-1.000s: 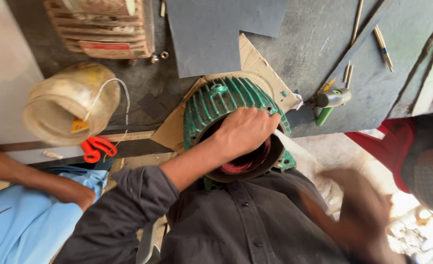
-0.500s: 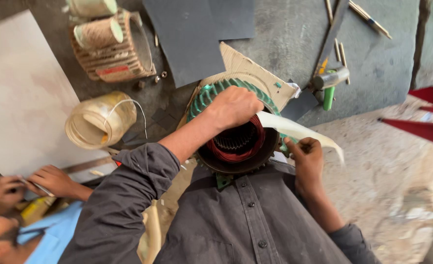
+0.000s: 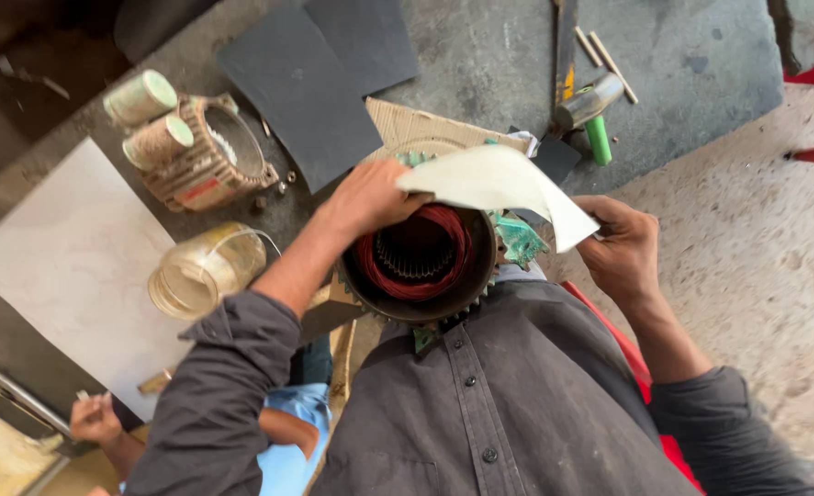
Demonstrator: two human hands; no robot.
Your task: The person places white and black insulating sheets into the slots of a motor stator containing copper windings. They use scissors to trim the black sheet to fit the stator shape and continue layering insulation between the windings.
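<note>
Here, a big round motor shell (image 3: 422,266) sits right against the person's lap, open end up. It is green on the outside, and inside it there is a ring of red-brown wire (image 3: 453,241). A pale, stiff sheet (image 3: 499,184) arches over the open top.

The left hand (image 3: 365,197) rests on the far rim of the shell, and its grip is pinching one end of the sheet. The right hand (image 3: 623,243) is off to the other side, and its grip is pinching the other end of the sheet, fingers pressed together on it.

It looks like the sheet is being held and bent over the shell, not yet set down into it. A next move would need both grips to keep hold and steer the sheet with care, so it does not crease.

Beyond the hands lies a hammer with a green handle (image 3: 592,115) on the grey floor (image 3: 682,83). Past the left grip lie dark flat sheets (image 3: 301,92), a smaller brown motor shell (image 3: 209,152) and a clear jar (image 3: 205,271) on a white board (image 3: 58,266). Another person's hand (image 3: 95,420) shows low down on that side.
</note>
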